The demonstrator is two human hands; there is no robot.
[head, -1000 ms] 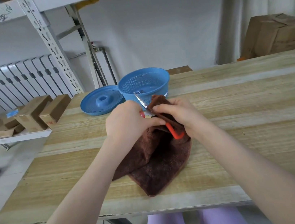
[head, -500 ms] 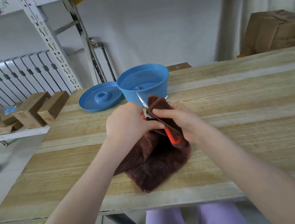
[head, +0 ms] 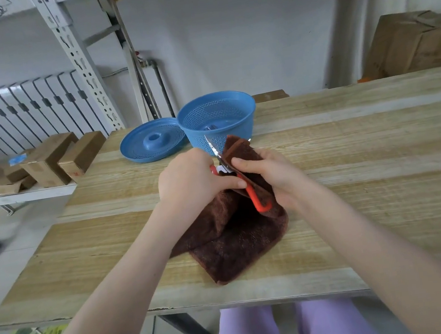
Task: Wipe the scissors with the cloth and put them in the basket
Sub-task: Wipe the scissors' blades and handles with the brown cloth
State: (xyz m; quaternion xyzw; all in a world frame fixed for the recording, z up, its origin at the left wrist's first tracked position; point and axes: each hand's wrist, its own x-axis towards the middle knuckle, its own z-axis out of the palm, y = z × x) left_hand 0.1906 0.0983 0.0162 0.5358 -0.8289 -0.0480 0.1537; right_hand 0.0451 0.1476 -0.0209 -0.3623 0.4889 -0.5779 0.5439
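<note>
On the desk, a pale wood-grain surface with lengthwise light and tan bands, a brown cloth lies at near centre, its far part lifted. The left hand is closed over one handle of the scissors; the right hand pinches a cloth fold against one blade. The other blade tip points toward the far side, and a red handle loop rests on the cloth. A blue perforated basket stands just beyond the hands, with a blue lid beside it on the left. Far left: a white radiator, a slotted metal rack upright, and cardboard boxes on a low shelf. A large carton sits far right. Handwriting on the rack's top beam is illegible.
</note>
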